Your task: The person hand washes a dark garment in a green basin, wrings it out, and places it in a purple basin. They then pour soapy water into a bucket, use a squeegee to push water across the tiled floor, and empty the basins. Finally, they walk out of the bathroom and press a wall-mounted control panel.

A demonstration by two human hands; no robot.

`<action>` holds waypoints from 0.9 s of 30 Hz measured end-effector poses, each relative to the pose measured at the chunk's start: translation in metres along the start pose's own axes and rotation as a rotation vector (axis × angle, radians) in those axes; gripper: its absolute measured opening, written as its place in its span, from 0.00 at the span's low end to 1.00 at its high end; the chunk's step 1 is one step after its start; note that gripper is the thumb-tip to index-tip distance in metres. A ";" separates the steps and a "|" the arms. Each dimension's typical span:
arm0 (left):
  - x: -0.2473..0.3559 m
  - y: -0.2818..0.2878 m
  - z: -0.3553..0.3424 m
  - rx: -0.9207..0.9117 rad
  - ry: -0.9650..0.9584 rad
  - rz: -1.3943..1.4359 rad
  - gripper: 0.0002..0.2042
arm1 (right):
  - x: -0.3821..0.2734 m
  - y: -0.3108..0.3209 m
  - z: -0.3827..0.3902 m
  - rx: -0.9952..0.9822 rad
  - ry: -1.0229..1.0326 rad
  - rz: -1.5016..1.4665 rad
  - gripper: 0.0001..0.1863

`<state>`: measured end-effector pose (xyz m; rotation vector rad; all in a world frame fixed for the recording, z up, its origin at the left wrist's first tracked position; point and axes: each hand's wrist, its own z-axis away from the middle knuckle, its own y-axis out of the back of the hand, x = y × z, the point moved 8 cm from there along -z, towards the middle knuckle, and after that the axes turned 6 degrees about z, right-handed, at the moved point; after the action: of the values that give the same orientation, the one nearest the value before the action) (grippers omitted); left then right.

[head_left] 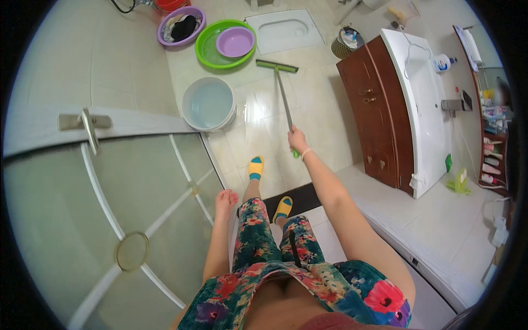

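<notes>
My right hand (297,141) is closed around the grey handle of a floor squeegee (284,98), near its green grip end. The squeegee slants away from me, and its wide green head (276,66) rests on the pale tiles just in front of the squat toilet (286,33). Beside my left thigh, near the frosted glass door, my left hand (225,199) hangs with its fingers curled in and nothing seen in them. My yellow slippers stand at the threshold, the left one (256,166) on the tiles ahead of the right one (283,209).
Left of the squeegee stand a white bucket of water (228,122), a green basin (204,55) holding a purple one (235,42), and a purple tub of cloths (162,34). A wooden sink cabinet (374,110) and a waste basket (341,50) are on the right. The glass door (148,192) stands at left.
</notes>
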<state>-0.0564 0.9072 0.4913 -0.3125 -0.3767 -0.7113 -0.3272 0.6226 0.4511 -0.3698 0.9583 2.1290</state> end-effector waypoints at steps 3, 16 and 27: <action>0.013 -0.010 -0.027 -0.006 -0.005 -0.010 0.09 | -0.015 0.038 -0.065 0.032 0.002 -0.057 0.20; 0.049 -0.017 -0.043 0.038 0.003 -0.073 0.09 | 0.127 0.118 0.229 -0.066 -0.041 0.450 0.20; 0.041 -0.109 -0.039 0.020 -0.032 -0.274 0.08 | 0.096 0.112 -0.047 0.130 0.209 0.240 0.20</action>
<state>-0.0930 0.7903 0.4903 -0.2557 -0.4621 -0.9712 -0.4766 0.5894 0.4265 -0.4364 1.3110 2.2583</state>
